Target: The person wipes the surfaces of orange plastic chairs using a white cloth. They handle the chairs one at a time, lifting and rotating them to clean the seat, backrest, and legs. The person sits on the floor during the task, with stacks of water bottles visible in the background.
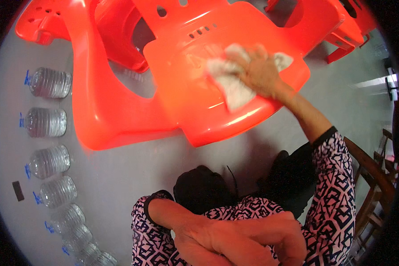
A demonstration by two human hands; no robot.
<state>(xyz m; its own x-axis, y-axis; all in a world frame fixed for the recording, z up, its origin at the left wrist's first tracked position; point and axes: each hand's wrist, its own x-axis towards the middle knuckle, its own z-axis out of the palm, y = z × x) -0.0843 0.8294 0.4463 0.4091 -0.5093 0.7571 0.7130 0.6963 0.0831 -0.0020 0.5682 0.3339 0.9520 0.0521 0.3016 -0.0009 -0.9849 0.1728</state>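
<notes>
A glossy red plastic armchair (181,84) stands in front of me, its seat slanting toward me. On the seat my right hand (261,73) presses a white cloth (237,91), fingers spread over it and the fabric bunched beneath; the hand is somewhat blurred. The cloth sticks out on both sides of the fingers. Close to my body, low in the view, my left hand (235,237) is held away from the chair. Its fingers are loosely bent and apart, with nothing visible in them; the lower part is cut off by the picture's edge.
Several clear water bottles (48,122) with blue handles line the grey floor at left, beside a small dark rectangle (18,191). More red chairs (339,26) stand behind the front one. Brown wooden furniture (372,173) is at the right.
</notes>
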